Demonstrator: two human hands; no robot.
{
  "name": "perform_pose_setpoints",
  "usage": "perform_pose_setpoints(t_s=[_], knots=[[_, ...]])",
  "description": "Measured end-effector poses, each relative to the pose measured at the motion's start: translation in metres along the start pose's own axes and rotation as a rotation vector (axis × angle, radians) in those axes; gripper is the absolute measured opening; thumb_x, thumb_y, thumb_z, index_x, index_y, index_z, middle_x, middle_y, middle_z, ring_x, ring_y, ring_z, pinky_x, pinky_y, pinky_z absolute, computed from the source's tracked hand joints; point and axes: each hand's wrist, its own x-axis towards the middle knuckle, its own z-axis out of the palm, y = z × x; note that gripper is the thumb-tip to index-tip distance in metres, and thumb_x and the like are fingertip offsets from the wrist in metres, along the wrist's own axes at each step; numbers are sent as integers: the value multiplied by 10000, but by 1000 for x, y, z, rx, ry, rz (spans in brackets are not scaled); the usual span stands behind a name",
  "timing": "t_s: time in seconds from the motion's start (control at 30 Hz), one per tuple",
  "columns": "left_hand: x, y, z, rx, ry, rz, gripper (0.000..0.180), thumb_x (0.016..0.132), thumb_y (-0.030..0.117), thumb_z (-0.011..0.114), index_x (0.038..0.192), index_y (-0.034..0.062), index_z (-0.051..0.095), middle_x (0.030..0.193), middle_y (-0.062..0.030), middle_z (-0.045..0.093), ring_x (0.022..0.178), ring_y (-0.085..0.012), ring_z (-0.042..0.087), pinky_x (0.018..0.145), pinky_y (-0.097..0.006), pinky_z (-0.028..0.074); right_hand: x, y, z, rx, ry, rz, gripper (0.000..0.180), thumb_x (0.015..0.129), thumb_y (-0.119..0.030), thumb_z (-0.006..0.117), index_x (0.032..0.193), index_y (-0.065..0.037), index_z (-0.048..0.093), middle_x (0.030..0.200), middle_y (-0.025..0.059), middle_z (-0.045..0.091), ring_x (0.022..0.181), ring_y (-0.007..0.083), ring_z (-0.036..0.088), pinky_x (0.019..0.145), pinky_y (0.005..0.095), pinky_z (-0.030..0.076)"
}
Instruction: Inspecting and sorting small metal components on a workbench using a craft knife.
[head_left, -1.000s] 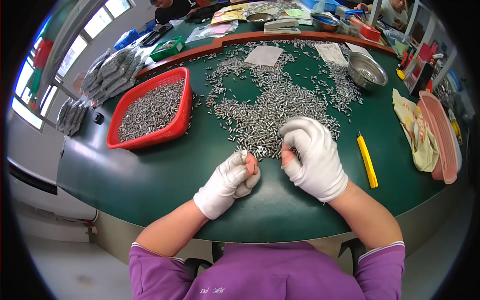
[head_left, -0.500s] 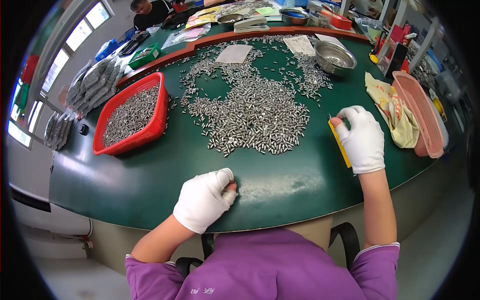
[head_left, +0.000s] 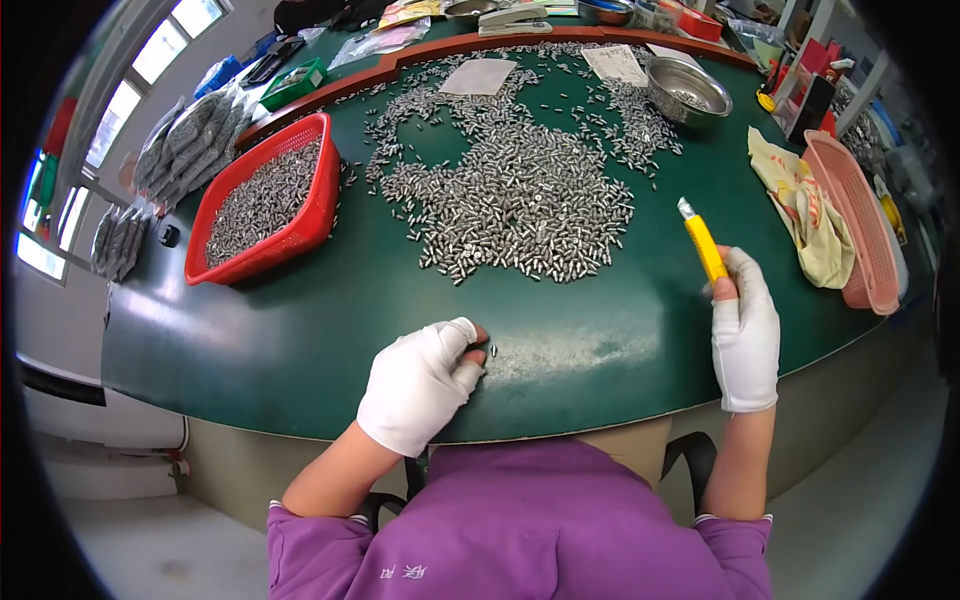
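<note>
Green and curved along its near edge, the work table (head_left: 300,330) carries a broad heap of small silver metal cylinders (head_left: 520,205) across its middle. Each piece is short, shiny and rounded, and loose ones trail off toward the far rim. One single cylinder (head_left: 494,350) lies apart near the front edge, just beside the left hand (head_left: 420,385), which wears a white cloth glove and rests curled on the table, fingertips drawn together; whether it pinches anything cannot be told. The right hand (head_left: 745,335), also white-gloved, is closed around the lower end of a yellow utility knife (head_left: 703,243), whose blade end points away over the table. A red plastic mesh basket (head_left: 320,205) at the left is filled with the same silver pieces. A round steel bowl (head_left: 688,90) at the far right holds a few more. A pink plastic basket (head_left: 860,225) sits at the right edge beside a crumpled yellow cloth (head_left: 805,205).
</note>
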Motion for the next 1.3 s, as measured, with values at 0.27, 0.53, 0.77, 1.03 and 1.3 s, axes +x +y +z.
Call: perform_pose_setpoints(t_s=[0.27, 0.53, 0.77, 1.03, 1.3], knots=[[4, 3, 5, 24, 5, 185, 160, 788, 63, 689, 944, 97, 673, 769, -84, 636, 676, -263, 619, 637, -344, 501, -59, -33, 16, 178, -366, -307, 416, 949, -231, 586, 1328, -68, 537, 878, 142, 626, 704, 330, 621, 651, 402, 506], [-14, 12, 3, -32, -114, -12, 77, 805, 129, 680, 830, 106, 612, 769, -79, 633, 721, -284, 628, 642, -380, 502, -103, -36, 16, 179, -572, -322, 593, 943, -186, 538, 1504, -167, 348, 829, 122, 651, 649, 301, 633, 624, 410, 527], [-30, 15, 9, -90, -45, -53, 149, 750, 76, 734, 798, 96, 594, 736, -69, 638, 666, -277, 623, 606, -361, 495, -116, -34, 28, -25, -707, -372, 767, 807, -136, 628, 1514, -216, 341, 708, 83, 561, 560, 278, 582, 501, 409, 504], [-36, 12, 16, -70, 39, 5, 173, 728, 32, 751, 788, 69, 593, 707, -48, 610, 606, -206, 590, 568, -314, 476, -114, -48, 27, -143, -722, -432, 765, 802, -171, 640, 1511, -177, 351, 684, 79, 547, 540, 254, 586, 465, 398, 503], [-36, 12, 15, -43, 26, 14, 213, 702, 48, 760, 769, 104, 565, 752, -40, 659, 682, -263, 640, 610, -341, 508, -108, -44, 29, -93, -746, -475, 756, 794, -156, 635, 1498, -117, 363, 647, 89, 553, 543, 252, 590, 470, 391, 510]])
